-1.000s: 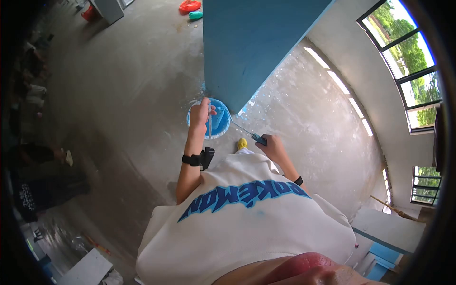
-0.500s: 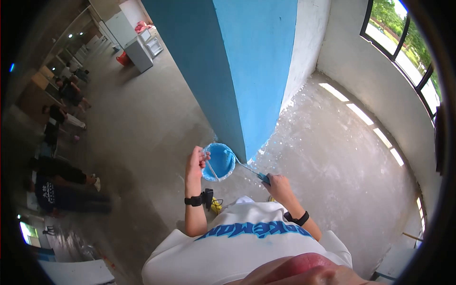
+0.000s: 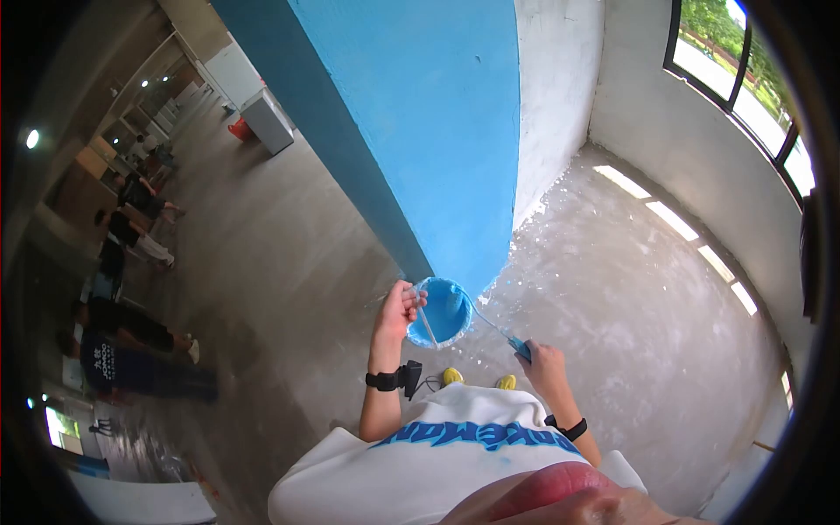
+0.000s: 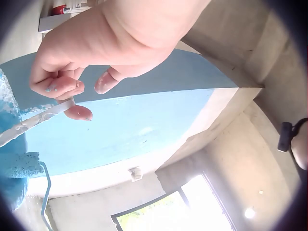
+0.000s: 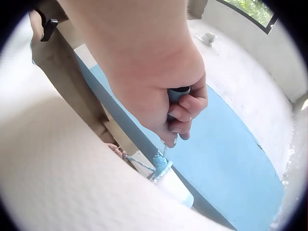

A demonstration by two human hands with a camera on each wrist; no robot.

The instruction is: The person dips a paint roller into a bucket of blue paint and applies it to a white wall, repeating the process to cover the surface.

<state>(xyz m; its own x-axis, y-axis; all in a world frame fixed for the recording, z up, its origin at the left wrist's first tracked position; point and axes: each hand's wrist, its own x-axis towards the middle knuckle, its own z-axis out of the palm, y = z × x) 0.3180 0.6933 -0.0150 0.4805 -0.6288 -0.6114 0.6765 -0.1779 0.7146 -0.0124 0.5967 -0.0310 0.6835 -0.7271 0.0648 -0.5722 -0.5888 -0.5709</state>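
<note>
1. Floor (image 3: 647, 367) of bare grey concrete spreads widest, with pale spatter near the bucket; hours below are read from that bucket as the head view shows it.
2. Blue pillar (image 3: 420, 114) rises at twelve o'clock, directly beyond the bucket, blocking the way straight ahead.
3. White wall (image 3: 647, 105) stands toward one o'clock and round to three, its window (image 3: 748, 74) at two.
4. People (image 3: 101, 359), dim and well apart, appear from nine to ten o'clock; a pale cabinet (image 3: 267, 122) stands between ten and eleven, a red-orange object (image 3: 241, 129) just beside it.
5. Bucket (image 3: 415, 335), blue inside with a crusted rim, is just before the pillar's foot; whether it touches the floor, I cannot tell.
6. Roller (image 4: 21, 165) rests its head inside the bucket toward one o'clock, its rod crossing the rim toward four.
7. Right hand (image 3: 547, 367), at four o'clock, grips the roller handle (image 3: 521, 348); left hand (image 3: 400, 308), at nine, curls its fingers round the white bucket handle (image 4: 38, 121).
8. Yellow shoes (image 3: 452, 376) show toward five and six o'clock.
9. Compared with half a second ago, bucket and hands appear lower and further right; the bucket now overlaps the pillar's bottom corner, and both shoes show plainly. Both grips match.
</note>
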